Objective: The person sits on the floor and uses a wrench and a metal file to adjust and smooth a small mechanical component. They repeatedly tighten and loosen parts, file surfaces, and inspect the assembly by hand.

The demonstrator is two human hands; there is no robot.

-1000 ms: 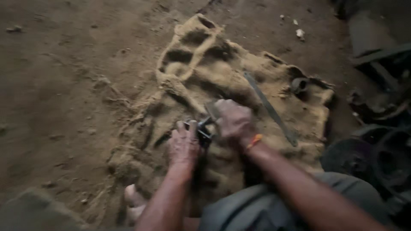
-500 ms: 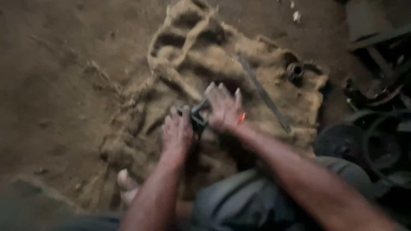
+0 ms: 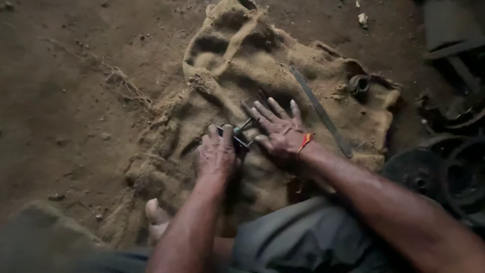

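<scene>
The small dark metal part [image 3: 236, 137], with a thin rod projecting up and to the right from it, lies on the burlap sack [image 3: 237, 60] near the sack's centre, directly between the two hands. The left hand [image 3: 216, 154] is clenched over the near end of the part, fingers [image 3: 227, 132] curled down on its top edge, pinning it to the sack. The right hand [image 3: 281, 132] has changed: half a second ago its fingers were drawn together over the rod end of the part, and now they are spread flat and released, palm down on the sack just beside the rod, grasping nothing (an orange thread band [image 3: 305, 142] shows at that wrist). By judgement, the part is now secured by the left hand alone, and the right hand serves only as a brace on the cloth. The view has also steadied and come closer to the work than in the two earlier pictures. Further out, a long flat metal file [image 3: 321, 111] lies diagonally on the sack to the right of the right hand, apart from it, and a short metal ring or bushing [image 3: 359, 84] rests near the sack's right corner. A bare foot [image 3: 155, 218] sits at the sack's near edge. The sack lies on a dirt floor [image 3: 65, 101], with dark round metal wheels or pulleys [image 3: 434, 172] at the right margin.
</scene>
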